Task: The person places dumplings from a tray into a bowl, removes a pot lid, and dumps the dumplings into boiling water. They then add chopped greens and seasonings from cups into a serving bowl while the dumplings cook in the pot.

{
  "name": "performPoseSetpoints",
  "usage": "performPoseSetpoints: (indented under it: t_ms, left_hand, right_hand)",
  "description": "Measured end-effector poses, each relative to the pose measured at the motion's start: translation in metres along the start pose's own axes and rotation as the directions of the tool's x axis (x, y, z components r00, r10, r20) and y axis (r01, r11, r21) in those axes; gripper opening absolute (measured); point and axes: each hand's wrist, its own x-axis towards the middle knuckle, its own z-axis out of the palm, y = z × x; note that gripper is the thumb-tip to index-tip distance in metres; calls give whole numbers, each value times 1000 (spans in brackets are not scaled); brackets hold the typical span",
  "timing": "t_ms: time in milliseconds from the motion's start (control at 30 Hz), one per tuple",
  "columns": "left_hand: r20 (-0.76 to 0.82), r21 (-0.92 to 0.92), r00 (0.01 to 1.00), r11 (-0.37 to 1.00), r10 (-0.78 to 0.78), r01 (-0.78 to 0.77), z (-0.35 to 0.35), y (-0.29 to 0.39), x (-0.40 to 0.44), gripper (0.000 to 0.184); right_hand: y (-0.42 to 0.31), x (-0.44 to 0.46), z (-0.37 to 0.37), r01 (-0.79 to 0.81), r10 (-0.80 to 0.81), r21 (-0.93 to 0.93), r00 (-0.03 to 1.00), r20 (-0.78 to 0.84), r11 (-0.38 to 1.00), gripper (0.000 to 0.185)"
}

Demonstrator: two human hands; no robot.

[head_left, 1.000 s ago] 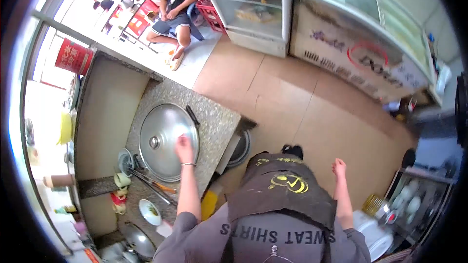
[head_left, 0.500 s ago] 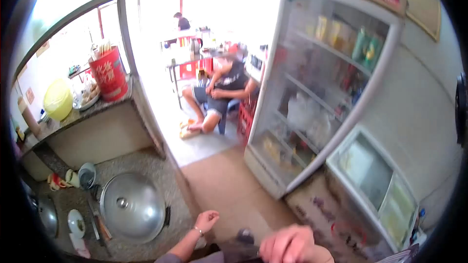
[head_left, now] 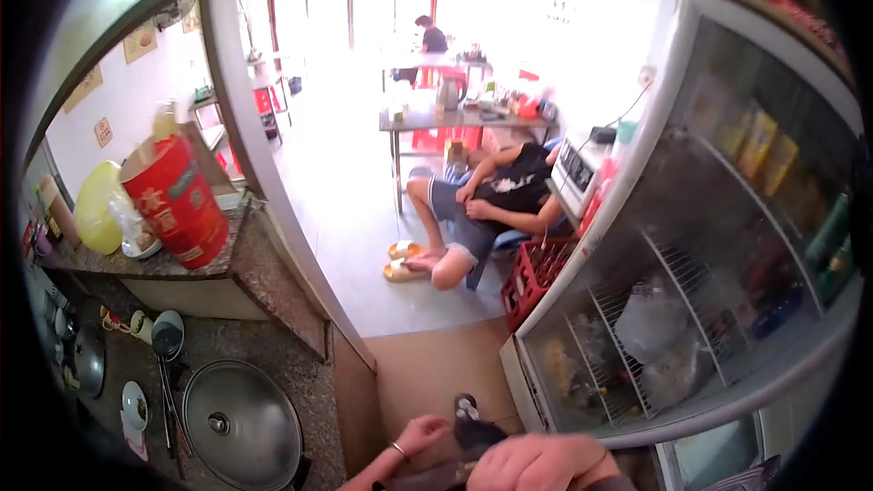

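Note:
My left hand (head_left: 423,435), with a bracelet at the wrist, is low in the view, right of the counter. Its fingers are loosely curled together, with nothing visible in them. Close to the camera, my right hand (head_left: 536,464) is at the bottom centre in front of my body. Its fingers are folded in and no object shows in it. A wok lid with a round knob (head_left: 241,423) lies on the stone counter (head_left: 314,382), left of my left hand. Neither hand touches it. One shoe (head_left: 467,406) shows on the floor beyond my hands.
Ladles (head_left: 166,400) and a small dish (head_left: 135,405) lie left of the lid. A red bucket (head_left: 173,205) stands on the ledge. Ahead, a person (head_left: 491,200) sits beside a red crate (head_left: 536,277). A glass-door fridge (head_left: 691,245) stands at the right.
The view has swung up and towards the doorway, bringing the fridge closer. My left hand moved away from above the lid; my right hand came up close to the camera.

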Motion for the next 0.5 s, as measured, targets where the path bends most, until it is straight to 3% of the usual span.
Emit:
performPoseSetpoints:
  t_ms: [33,67,100,133,200,300,333,367,433,500]
  left_hand:
    - [-66,87,996,994,-53,59,-10,-9,22,30]
    - [-114,99,993,995,3,9,-23,-11,44,28]
    - [-154,-5,987,999,-40,40,-37,-3,63,24]
    - [-230,28,967,993,-107,116,-50,17,82,21]
    - [-287,-149,943,980,-168,130,-73,22,120,21]
    - [-351,-297,885,932,-308,207,-116,47,165,21]
    - [-419,-225,854,947,-308,232,-131,62,175,21]
    - [-461,-278,819,932,-342,233,-142,57,183,21]
    - [-518,-361,755,903,-403,234,-166,49,203,21]
    - [-522,-412,739,885,-425,218,-184,20,228,21]
  right_hand:
    - [-9,12,-35,62,-62,-2,998,-27,998,22]
    - [-19,23,-72,125,-126,-14,990,-60,992,22]
    - [-23,31,-112,169,-170,-41,985,-21,985,21]
    - [-25,40,-151,222,-221,-73,975,22,972,20]
    - [-31,79,-216,307,-302,-95,951,68,947,20]
    - [-23,140,-283,461,-465,-124,885,-7,879,19]
    - [11,158,-324,730,-721,65,651,236,680,34]
    - [26,175,-345,717,-726,134,651,221,684,34]
    - [45,195,-388,572,-590,144,785,191,808,19]
    - [34,193,-438,410,-423,104,888,181,906,16]
